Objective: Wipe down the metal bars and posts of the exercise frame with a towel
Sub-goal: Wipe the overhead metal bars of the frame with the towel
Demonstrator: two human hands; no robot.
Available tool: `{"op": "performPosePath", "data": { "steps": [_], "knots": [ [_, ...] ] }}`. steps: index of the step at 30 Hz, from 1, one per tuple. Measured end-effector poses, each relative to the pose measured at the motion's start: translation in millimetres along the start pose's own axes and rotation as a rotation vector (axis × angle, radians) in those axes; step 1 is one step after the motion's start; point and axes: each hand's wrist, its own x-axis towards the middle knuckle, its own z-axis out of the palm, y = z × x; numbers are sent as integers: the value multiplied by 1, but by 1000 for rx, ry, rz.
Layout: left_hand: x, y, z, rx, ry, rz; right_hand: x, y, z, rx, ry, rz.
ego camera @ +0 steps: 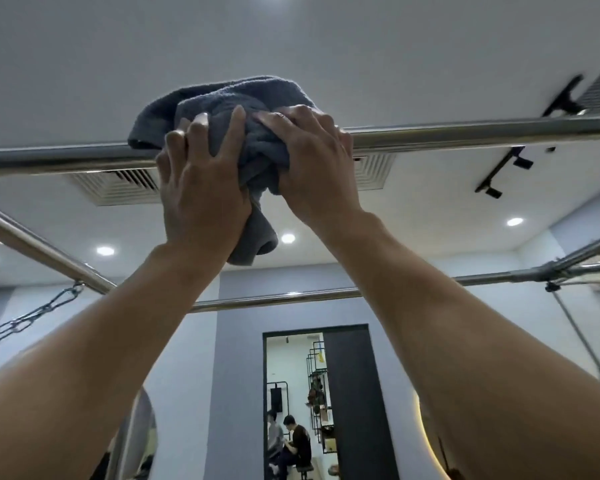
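- We find the near overhead bar point(465, 133) of the exercise frame crossing the view from its left edge to its right edge. It is polished metal and rises slightly toward the right.
- The towel point(222, 98), grey-blue terry cloth, is bunched over this bar, left of the bar's middle. Part of it is mounded on top of the bar. One fold hangs below the bar, between the two wrists.
- The left hand point(201, 192) grasps the towel from the near side, fingers spread and curled up over the cloth, fingertips on the bundle above the bar.
- The right hand point(316, 164) clenches the towel just beside the left hand, fingers wrapped over cloth and bar together, knuckles toward us. We cannot see its thumb.
- Both forearms are bare and rise from the lower corners of the view.
- A far cross bar point(291, 299) runs parallel to the near bar, lower in the view.
- A left side rail point(32, 242) slants in from the left edge toward the far cross bar. A chain point(25, 320) hangs from it.
- A right side rail point(586, 250) meets the far cross bar at a clamp fitting near the right edge.
- The ceiling carries an air vent point(118, 187), round recessed lights point(288, 238) and black track lights point(499, 174).
- Below the far cross bar, an open doorway point(291, 368) shows two seated people point(295, 441) and a wire shelf unit point(317, 382).
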Motion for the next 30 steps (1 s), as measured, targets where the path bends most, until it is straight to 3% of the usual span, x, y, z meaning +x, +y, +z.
{"op": "performPosePath", "data": {
  "steps": [16, 23, 30],
  "knots": [
    [25, 340, 107, -79, 246, 106, -32, 303, -200, -109, -52, 7],
    [36, 459, 129, -163, 174, 177, -45, 403, -270, -187, -62, 64],
    [51, 556, 131, -223, -2, 194, -49, 470, -331, -286, -147, 148]
  ]
}}
